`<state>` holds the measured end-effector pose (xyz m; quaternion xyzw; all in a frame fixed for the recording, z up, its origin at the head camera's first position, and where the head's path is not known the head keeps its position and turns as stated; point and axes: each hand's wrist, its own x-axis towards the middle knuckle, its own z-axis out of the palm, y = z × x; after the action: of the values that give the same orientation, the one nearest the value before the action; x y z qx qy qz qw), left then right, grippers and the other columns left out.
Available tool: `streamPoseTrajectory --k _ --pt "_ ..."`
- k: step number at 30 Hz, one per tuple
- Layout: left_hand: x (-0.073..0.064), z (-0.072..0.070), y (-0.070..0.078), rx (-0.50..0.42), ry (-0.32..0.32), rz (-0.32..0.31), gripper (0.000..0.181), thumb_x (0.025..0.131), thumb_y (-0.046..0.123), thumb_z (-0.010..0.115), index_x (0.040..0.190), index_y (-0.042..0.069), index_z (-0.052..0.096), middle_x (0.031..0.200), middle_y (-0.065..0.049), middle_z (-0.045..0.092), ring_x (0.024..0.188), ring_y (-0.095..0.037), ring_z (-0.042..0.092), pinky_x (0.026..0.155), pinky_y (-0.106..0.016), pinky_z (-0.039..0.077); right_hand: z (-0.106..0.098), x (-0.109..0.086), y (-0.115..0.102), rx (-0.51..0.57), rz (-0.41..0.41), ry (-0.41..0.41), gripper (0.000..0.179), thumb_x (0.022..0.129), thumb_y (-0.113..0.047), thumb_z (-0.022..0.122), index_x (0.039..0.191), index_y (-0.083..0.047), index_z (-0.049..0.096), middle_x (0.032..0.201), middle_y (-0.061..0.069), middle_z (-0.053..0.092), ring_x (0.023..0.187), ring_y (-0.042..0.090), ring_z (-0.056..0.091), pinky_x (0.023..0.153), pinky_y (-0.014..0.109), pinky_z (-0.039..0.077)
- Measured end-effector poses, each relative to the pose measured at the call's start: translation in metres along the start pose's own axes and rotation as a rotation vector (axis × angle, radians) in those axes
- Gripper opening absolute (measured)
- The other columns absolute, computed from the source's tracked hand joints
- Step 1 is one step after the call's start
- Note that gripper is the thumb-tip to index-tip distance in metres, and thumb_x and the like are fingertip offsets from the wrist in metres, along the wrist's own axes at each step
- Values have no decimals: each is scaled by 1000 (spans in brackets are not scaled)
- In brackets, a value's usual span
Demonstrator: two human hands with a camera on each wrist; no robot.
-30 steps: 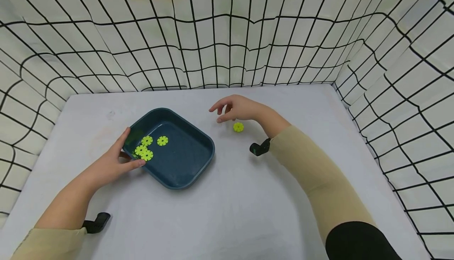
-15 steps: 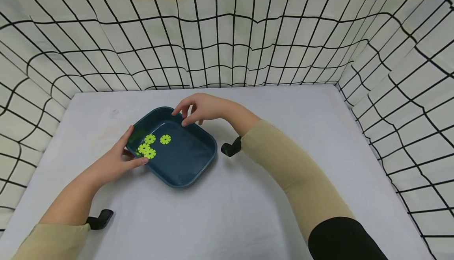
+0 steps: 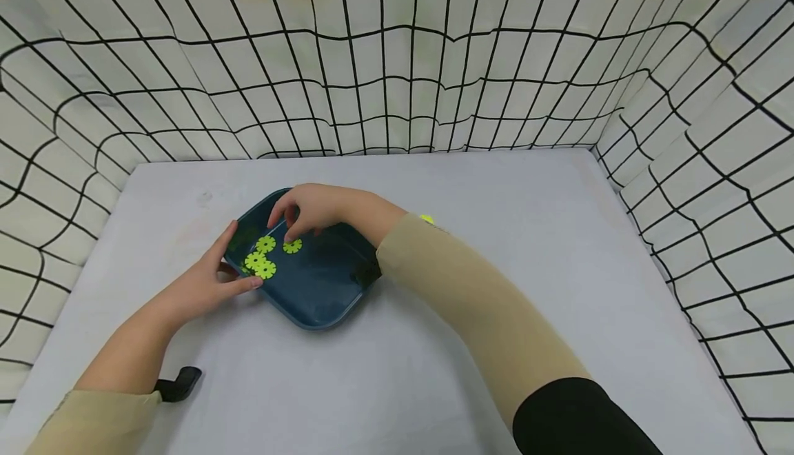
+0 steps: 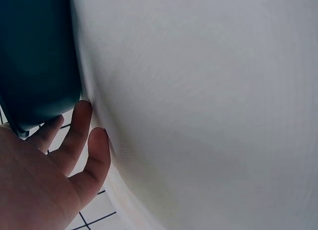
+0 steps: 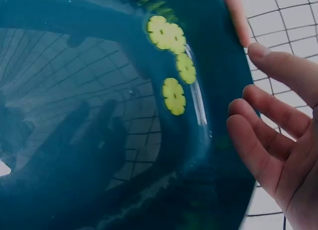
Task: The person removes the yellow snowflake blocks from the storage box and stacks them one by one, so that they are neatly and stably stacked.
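Observation:
A dark blue plastic tray [image 3: 316,300] sits turned at an angle on the white table. My left hand [image 3: 195,293] grips its left corner, thumb over the rim and the other fingers along the outside wall. Inside lie several yellow-green notched plastic discs [image 3: 265,269], bunched near that corner, with one disc [image 3: 293,246] a little apart. Over the tray is my right hand [image 3: 318,208], its loosely bent fingers pointing down near the lone disc. In the right wrist view, nothing shows between the right fingers [image 5: 256,145].
Another yellow-green disc [image 3: 426,218] lies on the table right of the tray, partly covered by the right sleeve [image 3: 459,282]. Black grid netting [image 3: 397,62] surrounds the table at the back and sides. A black wrist camera [image 3: 180,385] juts from the left sleeve.
My right hand has moved left from beside the loose disc, crossing the tray rim and lowering over the discs inside. The left hand keeps its hold on the tray corner.

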<state>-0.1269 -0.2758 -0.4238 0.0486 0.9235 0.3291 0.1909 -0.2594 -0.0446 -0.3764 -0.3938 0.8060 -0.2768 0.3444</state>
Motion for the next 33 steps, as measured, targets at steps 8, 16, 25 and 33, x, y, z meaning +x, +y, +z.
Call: streamPoseTrajectory --k 8,16,25,33 --pt "-1 1 0 -13 0 8 112 92 46 68 157 21 -18 136 -30 39 111 -39 50 85 -50 45 15 16 -5 -121 118 -52 44 93 -23 72 135 -25 60 112 -1 55 81 19 62 73 29 53" --pt "1 3 -5 -26 -2 21 112 91 47 69 157 23 -18 142 -30 33 112 -40 49 85 -51 45 27 26 -7 -224 259 -76 49 93 -21 71 139 -26 55 127 -4 52 88 13 60 72 26 52" --pt "2 3 -5 -14 4 24 112 91 46 70 157 24 -18 146 -32 30 113 -41 50 85 -52 45 39 35 -6 -304 337 -97 52 95 -20 69 143 -26 52 146 -8 45 90 10 62 65 23 53" --pt "-1 0 -3 -8 -1 18 111 91 47 68 157 24 -18 146 -33 29 115 -43 48 87 -56 44 36 35 -4 -200 281 -121 47 93 -16 71 135 -32 60 129 -7 54 92 11 60 70 23 52"
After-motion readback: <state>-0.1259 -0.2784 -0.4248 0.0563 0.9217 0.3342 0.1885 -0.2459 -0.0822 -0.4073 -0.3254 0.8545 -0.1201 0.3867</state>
